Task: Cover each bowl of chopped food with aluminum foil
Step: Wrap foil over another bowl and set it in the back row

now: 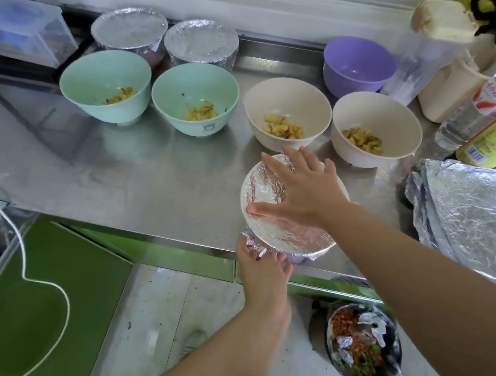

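A bowl with foil stretched over its top (267, 196) stands near the steel counter's front edge. My right hand (306, 188) lies flat on the foil with its fingers spread. My left hand (262, 267) reaches up from below and pinches the foil's crumpled edge against the bowl's near side. Behind it stand two mint-green bowls (106, 84) (194, 98) and two cream bowls (287, 113) (375, 130), all uncovered, each with chopped yellow food. Two foil-covered bowls (128, 29) (200, 41) stand at the back. Loose foil sheets (462, 211) lie stacked at the right.
An empty purple bowl (358, 65) sits at the back right, with bottles (494, 102) and a jar beside it. Clear plastic containers (20, 25) stand at the left. On the floor is a metal bowl (361, 348) of scraps and foil bits. A white cord (22, 257) hangs at the left.
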A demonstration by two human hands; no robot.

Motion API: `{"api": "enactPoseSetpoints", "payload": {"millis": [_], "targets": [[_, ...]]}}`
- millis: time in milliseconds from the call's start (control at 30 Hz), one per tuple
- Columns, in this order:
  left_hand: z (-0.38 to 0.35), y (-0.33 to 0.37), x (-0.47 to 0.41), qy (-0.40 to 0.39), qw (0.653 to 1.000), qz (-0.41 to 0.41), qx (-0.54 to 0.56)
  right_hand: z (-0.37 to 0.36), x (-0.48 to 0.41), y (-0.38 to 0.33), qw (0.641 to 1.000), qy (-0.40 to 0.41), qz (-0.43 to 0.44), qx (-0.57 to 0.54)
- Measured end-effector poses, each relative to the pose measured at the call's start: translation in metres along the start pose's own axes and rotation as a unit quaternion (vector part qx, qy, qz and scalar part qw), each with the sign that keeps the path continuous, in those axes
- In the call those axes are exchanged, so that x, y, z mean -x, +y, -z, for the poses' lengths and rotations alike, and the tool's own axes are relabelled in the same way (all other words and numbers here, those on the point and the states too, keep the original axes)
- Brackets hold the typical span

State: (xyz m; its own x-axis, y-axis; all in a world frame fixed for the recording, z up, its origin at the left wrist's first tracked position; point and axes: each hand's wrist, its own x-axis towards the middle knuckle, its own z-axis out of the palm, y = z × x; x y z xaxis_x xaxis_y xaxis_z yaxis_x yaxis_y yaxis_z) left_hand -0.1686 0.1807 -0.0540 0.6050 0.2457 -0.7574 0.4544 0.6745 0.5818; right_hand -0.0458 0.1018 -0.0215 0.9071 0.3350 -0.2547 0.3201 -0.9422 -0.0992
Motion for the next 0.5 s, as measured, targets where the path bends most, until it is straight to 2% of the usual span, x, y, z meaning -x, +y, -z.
{"api": "enactPoseSetpoints", "payload": {"millis": [100,267,400,500], "targets": [[0.006,-0.004,-0.012,-0.019,0.991,-0.089,-0.098,-0.002,0.0,0.001,1.0,0.001,0.002,-0.002],[0.016,-0.006,-0.027,-0.075,0.948,-0.228,-0.207,-0.004,0.0,0.001,1.0,0.005,0.003,-0.006],[0.021,-0.003,-0.03,-0.134,0.93,-0.245,-0.238,-0.005,-0.002,0.002,1.0,0.008,0.006,0.003],[0.028,-0.002,-0.033,-0.146,0.925,-0.233,-0.264,-0.006,-0.003,0.003,1.0,0.01,0.007,0.007]]}}
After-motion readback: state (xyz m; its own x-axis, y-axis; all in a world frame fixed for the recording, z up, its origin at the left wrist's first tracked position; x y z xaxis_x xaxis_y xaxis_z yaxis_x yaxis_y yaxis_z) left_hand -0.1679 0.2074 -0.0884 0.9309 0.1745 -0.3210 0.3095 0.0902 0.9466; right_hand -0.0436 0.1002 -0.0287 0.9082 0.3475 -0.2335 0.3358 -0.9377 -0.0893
